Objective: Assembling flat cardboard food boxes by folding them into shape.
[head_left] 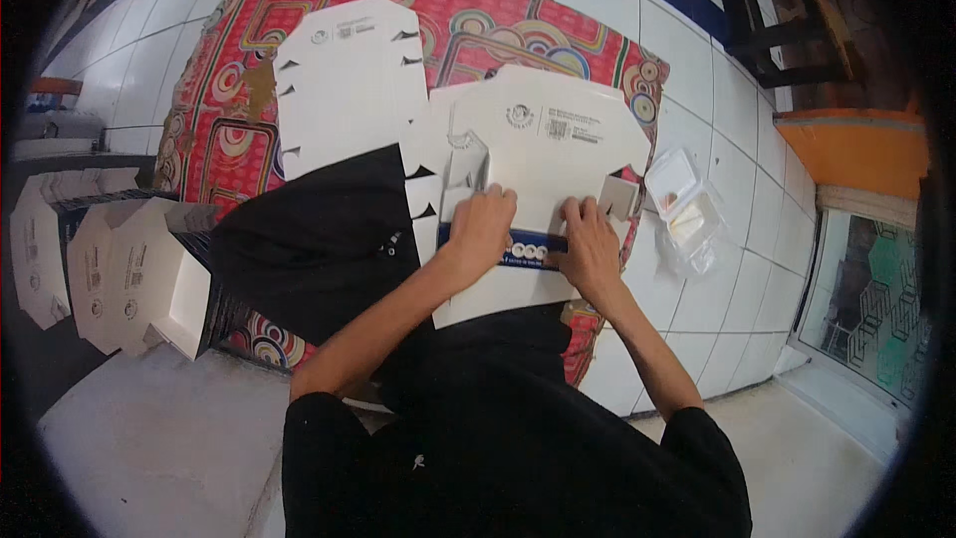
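Note:
A white cardboard box blank (568, 164) lies before me, with cut corners and small black print on it. Its near side is folded up and shows a dark blue strip (528, 249) with round white pictures. At the left end of that fold my left hand (481, 229) is closed, fingers curled over the card beside a raised side flap (468, 167). My right hand (590, 251) grips the fold's right end, fingers bent over its edge. Near it another small flap (619, 196) stands up. Both thumbs are mostly hidden.
Another flat white blank (349, 70) lies on the red patterned mat (234, 125). Black cloth (319, 224) is heaped left of my arm. Partly folded boxes (139, 269) stand at far left. A clear plastic container (682, 199) sits on white tiles at right, near an orange panel (866, 154).

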Tool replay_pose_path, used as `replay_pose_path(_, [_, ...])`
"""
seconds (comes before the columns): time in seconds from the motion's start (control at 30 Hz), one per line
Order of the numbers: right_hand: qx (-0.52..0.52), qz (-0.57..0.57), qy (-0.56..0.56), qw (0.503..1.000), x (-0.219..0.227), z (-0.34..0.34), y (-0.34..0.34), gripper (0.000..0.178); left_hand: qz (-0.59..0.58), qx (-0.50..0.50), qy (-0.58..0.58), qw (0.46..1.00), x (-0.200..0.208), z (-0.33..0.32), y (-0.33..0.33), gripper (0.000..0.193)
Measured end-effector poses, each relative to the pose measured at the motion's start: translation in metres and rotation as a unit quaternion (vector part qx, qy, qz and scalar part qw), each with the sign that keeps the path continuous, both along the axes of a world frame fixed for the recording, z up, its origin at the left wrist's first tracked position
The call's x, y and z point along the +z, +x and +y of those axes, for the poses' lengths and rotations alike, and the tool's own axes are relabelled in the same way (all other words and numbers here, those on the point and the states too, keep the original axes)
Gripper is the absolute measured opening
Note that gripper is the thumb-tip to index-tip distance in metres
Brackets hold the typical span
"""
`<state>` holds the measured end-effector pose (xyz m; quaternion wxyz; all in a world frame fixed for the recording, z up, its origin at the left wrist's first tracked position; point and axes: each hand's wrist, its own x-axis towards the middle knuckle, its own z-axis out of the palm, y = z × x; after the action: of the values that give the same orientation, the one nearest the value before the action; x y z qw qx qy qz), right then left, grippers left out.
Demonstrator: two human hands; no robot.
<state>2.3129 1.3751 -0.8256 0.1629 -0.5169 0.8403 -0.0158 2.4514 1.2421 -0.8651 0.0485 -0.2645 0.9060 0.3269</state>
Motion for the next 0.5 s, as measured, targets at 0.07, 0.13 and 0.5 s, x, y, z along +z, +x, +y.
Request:
replay_pose_path(0.07, [-0.005, -0.002, -0.008, 1.000, 0.001, -0.006, -0.003, 0.069, 0.040, 0.020, -0.032, 0.998, -0.008, -0.002, 0.001, 0.044])
replay_pose_path(0.13, [-0.013, -0.005, -0.015, 1.000, 0.004, -0.006, 0.000, 0.066, 0.079, 0.038, -0.041, 0.995, -0.008, -0.006, 0.004, 0.046])
replay_pose_path(0.5, [0.136, -0.027, 0.029, 0.990, 0.008, 0.024, 0.054, 0.054, 0.249, 0.030, -0.022, 0.968, 0.060, -0.029, -0.015, 0.043])
